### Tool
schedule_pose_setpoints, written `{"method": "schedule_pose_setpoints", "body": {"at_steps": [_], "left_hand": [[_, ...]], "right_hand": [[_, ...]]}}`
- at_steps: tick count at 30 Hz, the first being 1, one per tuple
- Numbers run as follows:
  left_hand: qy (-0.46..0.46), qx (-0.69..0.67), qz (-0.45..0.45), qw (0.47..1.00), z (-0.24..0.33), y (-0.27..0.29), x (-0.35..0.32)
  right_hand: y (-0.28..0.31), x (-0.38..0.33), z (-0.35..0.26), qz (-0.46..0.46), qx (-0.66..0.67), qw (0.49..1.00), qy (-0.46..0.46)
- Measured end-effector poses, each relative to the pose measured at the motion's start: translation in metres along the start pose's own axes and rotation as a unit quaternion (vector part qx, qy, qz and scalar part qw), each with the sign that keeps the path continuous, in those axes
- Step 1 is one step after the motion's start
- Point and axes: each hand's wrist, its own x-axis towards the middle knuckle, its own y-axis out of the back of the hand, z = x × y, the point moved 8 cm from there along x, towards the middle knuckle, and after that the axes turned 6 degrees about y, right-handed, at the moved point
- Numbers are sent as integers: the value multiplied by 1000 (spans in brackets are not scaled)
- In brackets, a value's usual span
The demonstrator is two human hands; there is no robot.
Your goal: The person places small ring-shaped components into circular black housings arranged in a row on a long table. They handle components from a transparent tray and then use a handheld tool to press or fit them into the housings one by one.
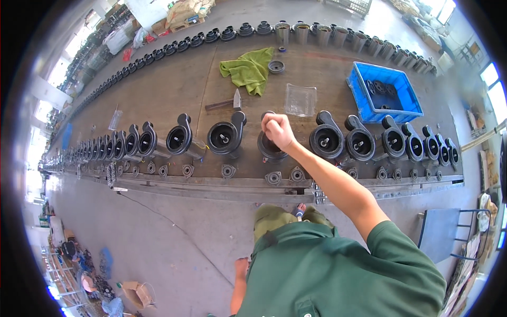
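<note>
My right hand [277, 130] is closed in a fist over a round black pump housing [270, 151] in the row along the table's near side. The fist covers part of that housing's opening, and whatever the fingers may hold is hidden. Left of it stands a similar black housing [224, 136] with a metal shaft in its cup, and to its right another housing [326, 138]. Small round flanged parts [273, 178] lie along the table edge below them. My left hand [241, 265] hangs low beside my body, away from the table; its fingers are not clear.
On the brown table [169, 84] lie a hammer [232, 100], a green cloth [248, 68], a round metal part [276, 66] and a clear plastic tray [301, 100]. A blue crate [391, 95] holds black parts. Metal cylinders [324, 36] and black parts line the far edge.
</note>
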Motion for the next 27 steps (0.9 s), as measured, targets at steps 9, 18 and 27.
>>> {"method": "schedule_pose_setpoints", "body": {"at_steps": [9, 18, 27], "left_hand": [[157, -185, 27, 970, 101, 42, 14], [126, -228, 37, 965, 149, 74, 71], [176, -236, -7, 956, 121, 67, 99]], "right_hand": [[17, -3, -54, 40, 103, 993, 30], [61, -21, -100, 99, 82, 983, 130], [5, -2, -20, 77, 45, 995, 43]]}}
